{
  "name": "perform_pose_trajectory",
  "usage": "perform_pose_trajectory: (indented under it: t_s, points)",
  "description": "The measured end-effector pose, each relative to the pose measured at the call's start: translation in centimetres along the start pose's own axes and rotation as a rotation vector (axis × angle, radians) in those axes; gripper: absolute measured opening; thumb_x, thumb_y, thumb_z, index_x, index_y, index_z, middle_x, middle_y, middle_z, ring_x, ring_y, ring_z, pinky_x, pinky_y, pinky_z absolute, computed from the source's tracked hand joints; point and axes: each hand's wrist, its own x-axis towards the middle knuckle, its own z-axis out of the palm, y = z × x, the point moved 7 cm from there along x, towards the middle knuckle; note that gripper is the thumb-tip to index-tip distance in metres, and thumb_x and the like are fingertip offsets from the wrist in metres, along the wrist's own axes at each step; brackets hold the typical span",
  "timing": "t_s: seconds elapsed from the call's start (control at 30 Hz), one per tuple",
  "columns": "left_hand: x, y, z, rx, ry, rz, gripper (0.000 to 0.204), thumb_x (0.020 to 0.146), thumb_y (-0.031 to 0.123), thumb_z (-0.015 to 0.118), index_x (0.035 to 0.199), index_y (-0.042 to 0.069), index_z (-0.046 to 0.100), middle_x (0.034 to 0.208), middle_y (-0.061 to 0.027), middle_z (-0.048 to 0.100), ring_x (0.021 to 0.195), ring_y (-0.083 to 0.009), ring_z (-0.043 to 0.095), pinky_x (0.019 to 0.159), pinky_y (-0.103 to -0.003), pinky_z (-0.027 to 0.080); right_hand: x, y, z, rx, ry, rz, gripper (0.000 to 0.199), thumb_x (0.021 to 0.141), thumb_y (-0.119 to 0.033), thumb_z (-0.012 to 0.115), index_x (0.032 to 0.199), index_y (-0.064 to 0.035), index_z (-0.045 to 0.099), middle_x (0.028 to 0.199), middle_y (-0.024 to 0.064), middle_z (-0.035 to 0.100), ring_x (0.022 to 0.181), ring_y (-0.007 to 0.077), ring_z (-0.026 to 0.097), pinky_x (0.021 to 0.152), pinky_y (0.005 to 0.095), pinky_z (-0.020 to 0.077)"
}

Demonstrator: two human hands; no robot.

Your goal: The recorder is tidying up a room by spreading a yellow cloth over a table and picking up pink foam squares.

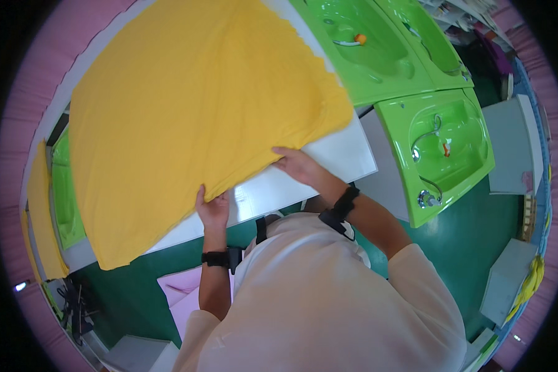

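Observation:
A large yellow cloth (192,111) lies spread over a white table (338,155), hanging past its near edge at the lower left. My left hand (213,208) pinches the cloth's near edge, fingers tucked under the fabric. My right hand (296,164) rests at the cloth's edge further right, fingers on or under the hem. Both wrists wear black straps.
Bright green moulded sink units (443,149) stand to the right and behind (372,49). More yellow cloth (40,211) and another green unit (65,198) sit at the far left. The floor (136,291) is dark green, with grey boxes (508,279) at right and a pink item (183,297) below the table.

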Motion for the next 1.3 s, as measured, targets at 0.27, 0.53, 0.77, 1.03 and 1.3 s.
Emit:
perform_pose_trajectory:
  t_s: [0.27, 0.53, 0.77, 1.03, 1.3]
  points:
    - [-0.4, 1.6, -2.9, 0.025, 0.028, 0.108, 0.037, 0.092, 0.016, 0.051, 0.125, 0.0, 0.047, 0.128, -0.015, 0.053, 0.118, -0.0286, 0.051, 0.101, -0.045, 0.042, -4.6, 1.3, -6.5, -0.584, 0.212, 0.485, 0.041, 0.089, -0.037, 0.058, 0.112, -0.004, 0.055, 0.109, 0.0148, 0.061, 0.106, 0.0216, 0.058, 0.09, 0.0355, 0.0455]
    - [-0.8, 2.1, -1.7, 0.004, -0.042, 0.14, 0.036, 0.093, 0.016, 0.05, 0.125, 0.0, 0.047, 0.128, -0.0146, 0.053, 0.118, -0.0279, 0.051, 0.099, -0.043, 0.043, -5.2, -12.0, -8.2, -0.734, 0.649, -0.04, 0.073, 0.081, -0.043, 0.065, 0.129, 0.0036, 0.036, 0.118, 0.0187, 0.052, 0.107, 0.0252, 0.052, 0.088, 0.0338, 0.0437]
    - [-1.8, 2.4, -0.2, 0.034, -0.048, 0.191, 0.035, 0.093, 0.015, 0.049, 0.125, 0.0, 0.047, 0.125, -0.0136, 0.055, 0.116, -0.0259, 0.053, 0.098, -0.041, 0.045, -5.6, -11.3, -8.2, -1.222, 0.968, -0.248, 0.064, 0.076, -0.034, 0.07, 0.118, 0.0037, 0.039, 0.116, 0.0292, 0.042, 0.1, 0.0433, 0.053, 0.087, 0.0461, 0.0446]
    - [-1.6, 2.2, -1.9, 0.141, 0.034, 0.152, 0.037, 0.094, 0.023, 0.05, 0.123, 0.001, 0.048, 0.123, -0.0136, 0.056, 0.113, -0.0265, 0.055, 0.097, -0.04, 0.046, -3.3, -12.9, -7.0, -1.798, 0.855, -0.083, 0.06, 0.072, -0.028, 0.069, 0.113, 0.0034, 0.037, 0.107, 0.0265, 0.049, 0.092, 0.039, 0.058, 0.078, 0.0437, 0.0511]
    - [-1.9, 1.5, -4.1, 0.572, 0.261, 0.01, 0.05, 0.09, 0.041, 0.055, 0.118, -0.001, 0.051, 0.111, -0.0154, 0.059, 0.101, -0.0242, 0.059, 0.089, -0.033, 0.049, -0.5, -13.3, -8.8, -1.941, 0.735, 0.051, 0.056, 0.069, -0.016, 0.068, 0.11, 0.0051, 0.037, 0.106, 0.0259, 0.054, 0.094, 0.0376, 0.06, 0.077, 0.0393, 0.0531]
